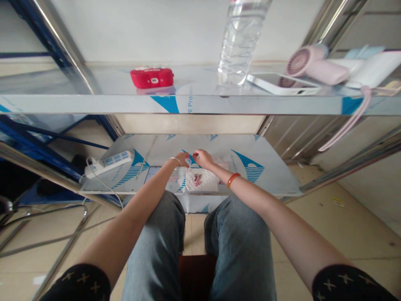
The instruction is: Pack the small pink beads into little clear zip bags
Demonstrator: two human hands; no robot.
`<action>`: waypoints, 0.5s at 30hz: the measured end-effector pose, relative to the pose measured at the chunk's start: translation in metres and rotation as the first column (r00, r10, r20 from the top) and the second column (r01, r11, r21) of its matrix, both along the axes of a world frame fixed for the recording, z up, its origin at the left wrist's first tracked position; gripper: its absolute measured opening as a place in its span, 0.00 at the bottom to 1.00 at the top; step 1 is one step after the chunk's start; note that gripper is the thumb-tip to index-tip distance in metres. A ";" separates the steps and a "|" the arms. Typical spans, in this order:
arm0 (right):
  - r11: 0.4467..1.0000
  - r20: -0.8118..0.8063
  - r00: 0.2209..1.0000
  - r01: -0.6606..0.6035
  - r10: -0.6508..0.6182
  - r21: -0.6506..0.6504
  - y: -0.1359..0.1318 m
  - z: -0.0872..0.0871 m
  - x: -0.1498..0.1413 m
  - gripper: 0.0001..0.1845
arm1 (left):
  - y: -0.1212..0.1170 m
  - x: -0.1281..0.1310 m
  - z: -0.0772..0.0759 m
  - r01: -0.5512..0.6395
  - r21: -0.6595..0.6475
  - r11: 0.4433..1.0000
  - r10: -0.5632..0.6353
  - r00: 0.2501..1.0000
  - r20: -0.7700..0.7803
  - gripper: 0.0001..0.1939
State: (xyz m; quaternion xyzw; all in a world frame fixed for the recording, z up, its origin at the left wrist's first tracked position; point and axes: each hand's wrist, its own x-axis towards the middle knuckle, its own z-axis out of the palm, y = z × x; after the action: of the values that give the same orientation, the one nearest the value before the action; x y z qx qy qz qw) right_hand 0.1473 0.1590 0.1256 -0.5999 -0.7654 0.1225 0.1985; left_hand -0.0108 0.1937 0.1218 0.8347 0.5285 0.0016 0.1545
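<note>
Both of my hands are close together over the lower metal shelf, beyond my knees. My left hand (182,159), with a bangle at the wrist, is closed in a pinch on a small clear plastic piece (188,161). Just to its right, my right hand (203,158) is also pinched closed. A tiny reddish spot shows at its fingertips, too small to name. Below the hands lies a crumpled white plastic bag (206,182) with small red and white pieces (197,179) on it or in it.
A white power strip (109,163) with a cord lies at the shelf's left. On the upper shelf (109,103) stand a red case (152,78), a water bottle (239,46), a white phone (282,83) and a pink handheld fan (316,67). A strap (347,121) hangs over its edge.
</note>
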 end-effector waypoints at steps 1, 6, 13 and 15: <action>1.000 -0.011 1.000 -0.024 0.024 0.020 -0.001 0.001 -0.001 0.12 | 0.000 0.001 0.001 0.007 0.004 1.000 -0.007 1.000 -0.004 0.28; 0.987 0.006 0.987 -0.159 0.159 0.016 -0.005 -0.002 -0.004 0.13 | 0.000 0.002 0.004 0.016 -0.006 1.000 -0.016 0.999 -0.035 0.29; 0.971 0.055 0.970 -0.233 0.236 -0.047 -0.003 -0.004 -0.007 0.12 | 0.003 0.001 0.001 0.020 -0.049 0.999 -0.023 0.999 -0.047 0.29; 0.979 0.038 0.978 -0.205 0.205 -0.013 -0.001 -0.003 -0.005 0.14 | 0.005 0.000 -0.002 0.014 -0.038 0.999 -0.016 0.999 -0.039 0.30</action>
State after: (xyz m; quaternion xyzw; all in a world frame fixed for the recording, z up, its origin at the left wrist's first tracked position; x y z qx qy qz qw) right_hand 0.1419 0.1577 0.1230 -0.5209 -0.8263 0.1341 0.1672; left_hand -0.0105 0.1991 0.1194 0.8354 0.5252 -0.0259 0.1599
